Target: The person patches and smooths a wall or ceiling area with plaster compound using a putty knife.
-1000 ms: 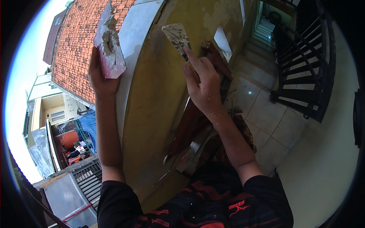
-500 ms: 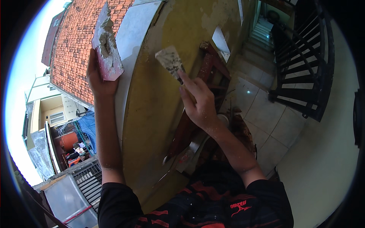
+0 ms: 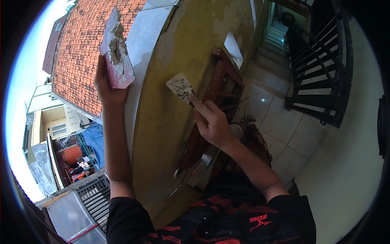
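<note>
My left hand (image 3: 110, 87) grips the lower end of a pinkish flat board (image 3: 124, 77), raised beyond the wall's outer edge. A lump of grey-white putty (image 3: 115, 46) lies along the board's upper face. In my right hand (image 3: 212, 122) is a putty knife (image 3: 180, 87), its wide blade smeared with pale and dark residue and pointing up and left. The index finger stretches along the knife's neck while the other fingers wrap its handle, which is mostly hidden. The blade is apart from the board, in front of the yellowish wall (image 3: 150, 162).
A dark red wooden frame (image 3: 209, 99) leans against the wall. Right of it are floor tiles (image 3: 280, 118), stairs (image 3: 270, 61) and a black metal railing (image 3: 325, 73). Past the wall's pale top edge (image 3: 146, 36) lie an orange tiled roof (image 3: 81, 53) and buildings below.
My right hand has lowered the putty knife, with the blade now farther below the top of the board. My left hand still holds the board in nearly the same place.
</note>
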`<state>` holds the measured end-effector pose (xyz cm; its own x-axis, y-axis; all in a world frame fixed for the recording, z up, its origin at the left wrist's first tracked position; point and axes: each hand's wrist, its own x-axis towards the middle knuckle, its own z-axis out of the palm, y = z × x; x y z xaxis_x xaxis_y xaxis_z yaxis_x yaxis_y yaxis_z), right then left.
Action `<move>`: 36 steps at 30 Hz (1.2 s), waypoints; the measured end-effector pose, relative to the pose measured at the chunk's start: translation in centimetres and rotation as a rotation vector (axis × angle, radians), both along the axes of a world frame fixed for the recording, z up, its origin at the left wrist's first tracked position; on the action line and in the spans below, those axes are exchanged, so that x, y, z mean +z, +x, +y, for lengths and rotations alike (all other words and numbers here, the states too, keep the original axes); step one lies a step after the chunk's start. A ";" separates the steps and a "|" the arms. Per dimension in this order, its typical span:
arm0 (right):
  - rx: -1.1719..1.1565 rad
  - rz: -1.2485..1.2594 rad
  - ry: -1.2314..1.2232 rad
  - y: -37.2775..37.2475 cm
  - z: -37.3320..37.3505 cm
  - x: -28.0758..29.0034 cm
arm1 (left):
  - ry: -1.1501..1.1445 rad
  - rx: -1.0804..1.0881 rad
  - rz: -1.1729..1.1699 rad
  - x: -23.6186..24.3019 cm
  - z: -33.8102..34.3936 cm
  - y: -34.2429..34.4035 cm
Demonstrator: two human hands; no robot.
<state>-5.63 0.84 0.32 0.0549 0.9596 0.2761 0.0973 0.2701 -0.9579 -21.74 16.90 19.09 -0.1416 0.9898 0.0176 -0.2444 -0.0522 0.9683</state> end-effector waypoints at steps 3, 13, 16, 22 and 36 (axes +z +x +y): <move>-0.136 0.072 0.061 1.2 4.4 2.4 | -0.008 0.022 -0.014 -0.2 -0.1 0.2; -0.015 0.031 0.011 -0.8 0.8 1.3 | 0.030 -0.036 0.052 -1.2 0.9 -1.8; -0.032 0.065 0.035 0.7 1.6 2.0 | 0.046 -0.053 0.068 -1.2 1.1 -2.3; -0.239 0.067 0.119 -0.5 7.5 4.0 | 0.062 -0.023 0.069 -1.3 1.2 -1.7; -0.300 0.082 0.145 0.1 7.4 3.9 | 0.052 -0.090 -0.134 -1.8 1.1 -2.3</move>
<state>-5.51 8.29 4.25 0.3563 0.8484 0.3916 0.1177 0.3750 -0.9195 -24.04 18.00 17.27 -0.0573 0.9968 0.0561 -0.3768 -0.0736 0.9234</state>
